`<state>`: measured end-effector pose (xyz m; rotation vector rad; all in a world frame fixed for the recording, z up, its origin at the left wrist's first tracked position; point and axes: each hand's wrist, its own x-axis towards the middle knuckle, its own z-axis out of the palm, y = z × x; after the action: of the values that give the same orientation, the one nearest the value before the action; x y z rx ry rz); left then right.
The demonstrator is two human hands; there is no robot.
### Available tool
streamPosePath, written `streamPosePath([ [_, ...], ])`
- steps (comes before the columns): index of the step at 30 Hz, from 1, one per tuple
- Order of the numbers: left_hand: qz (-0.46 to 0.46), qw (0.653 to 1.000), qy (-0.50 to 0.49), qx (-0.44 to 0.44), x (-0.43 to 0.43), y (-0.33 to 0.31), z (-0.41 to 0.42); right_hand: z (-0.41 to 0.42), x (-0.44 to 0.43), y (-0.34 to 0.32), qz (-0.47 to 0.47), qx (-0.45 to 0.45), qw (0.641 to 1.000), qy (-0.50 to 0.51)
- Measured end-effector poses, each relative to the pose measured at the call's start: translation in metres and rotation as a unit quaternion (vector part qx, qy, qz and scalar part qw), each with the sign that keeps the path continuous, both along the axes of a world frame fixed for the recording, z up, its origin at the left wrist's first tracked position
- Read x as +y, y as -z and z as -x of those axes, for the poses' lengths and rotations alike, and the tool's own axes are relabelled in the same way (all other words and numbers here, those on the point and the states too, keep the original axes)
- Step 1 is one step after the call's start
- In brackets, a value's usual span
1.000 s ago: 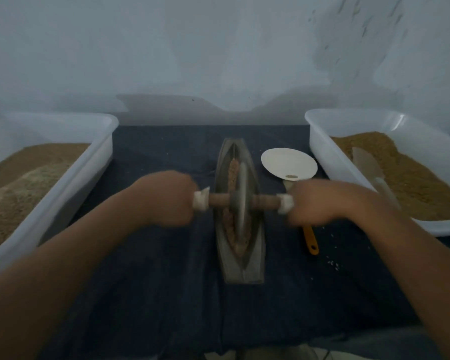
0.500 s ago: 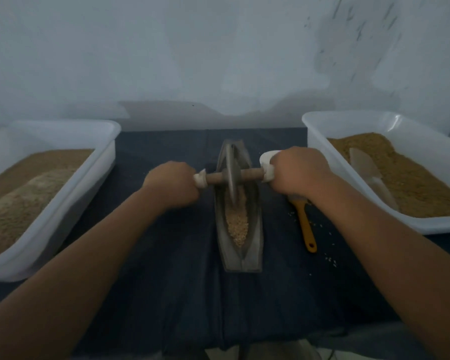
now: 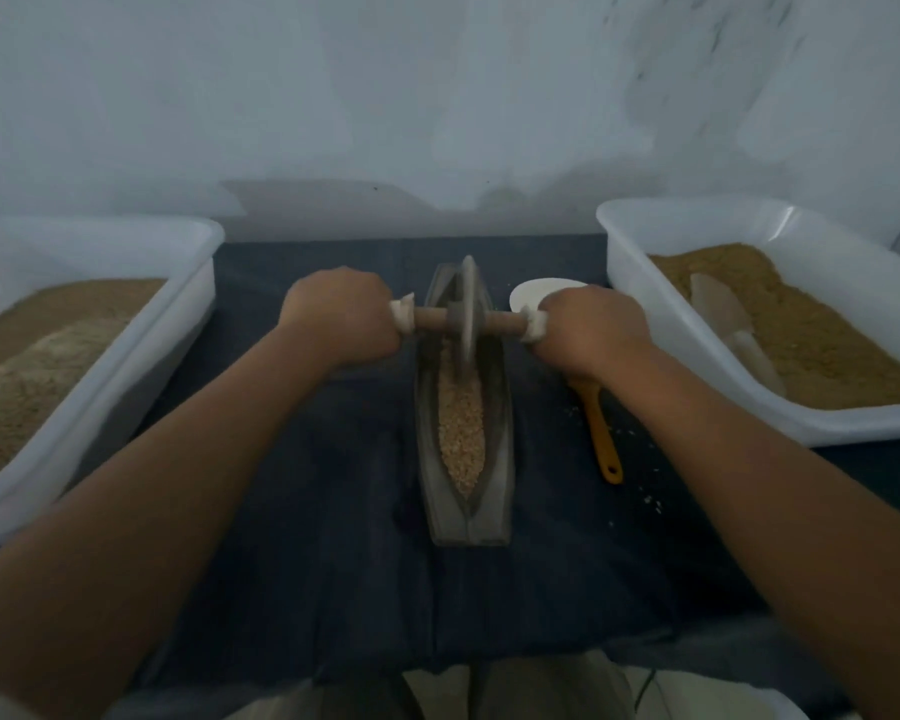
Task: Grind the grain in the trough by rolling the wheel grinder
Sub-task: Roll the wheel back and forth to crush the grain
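A narrow boat-shaped metal trough [image 3: 497,459] lies lengthwise on the dark cloth, with pale grain [image 3: 461,428] along its groove. The wheel grinder [image 3: 467,309] stands upright in the far half of the trough, its wooden axle running left to right. My left hand [image 3: 339,317] grips the cloth-wrapped left end of the axle. My right hand [image 3: 591,330] grips the wrapped right end. Both fists hide the axle ends.
A white tub [image 3: 126,366] of brown meal sits at the left. Another white tub [image 3: 697,356] at the right holds meal and a scoop [image 3: 728,319]. A white spoon [image 3: 528,293] with an orange handle [image 3: 604,439] lies right of the trough, with spilled grains nearby.
The wheel rolled from the near middle of the trough to its far half, and both hands went away from me with it. More grain now shows in the near part.
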<state>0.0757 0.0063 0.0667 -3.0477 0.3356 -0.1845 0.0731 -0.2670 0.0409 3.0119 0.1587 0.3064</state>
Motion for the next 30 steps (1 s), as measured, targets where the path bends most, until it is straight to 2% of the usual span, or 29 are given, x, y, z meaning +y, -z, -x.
streamPosePath([
  [5,-0.004,0.997,0.057,0.051,0.021,0.008,0.057,0.053,-0.020,0.001,-0.048,0.103,0.991,-0.067],
  [9,0.012,0.996,0.076,0.038,0.045,0.027,0.098,0.092,-0.029,-0.012,-0.067,0.186,0.974,-0.114],
  [11,0.027,0.996,0.061,0.062,0.042,0.032,0.085,0.079,-0.021,-0.015,-0.041,0.165,0.980,-0.104],
  [14,0.049,0.997,0.017,0.054,0.025,0.032,0.040,0.036,-0.007,-0.016,0.004,0.052,0.997,-0.065],
  [17,0.073,0.997,-0.026,0.014,0.013,0.024,0.003,-0.001,0.001,-0.019,0.025,0.038,0.998,-0.030],
  [20,0.055,0.998,0.002,0.034,0.010,0.016,0.002,0.004,0.000,-0.016,0.008,0.027,0.999,-0.025],
  [22,0.030,0.998,0.041,0.047,0.018,0.016,0.022,0.029,-0.007,-0.010,-0.026,0.063,0.997,-0.040],
  [24,0.005,0.996,0.084,0.022,0.027,0.022,0.050,0.061,-0.019,-0.005,-0.049,0.117,0.990,-0.055],
  [27,0.008,0.993,0.115,0.010,0.037,0.027,0.071,0.091,-0.030,-0.005,-0.068,0.176,0.979,-0.071],
  [30,0.020,0.996,0.077,0.046,0.033,0.031,0.053,0.073,-0.021,-0.011,-0.053,0.145,0.985,-0.081],
])
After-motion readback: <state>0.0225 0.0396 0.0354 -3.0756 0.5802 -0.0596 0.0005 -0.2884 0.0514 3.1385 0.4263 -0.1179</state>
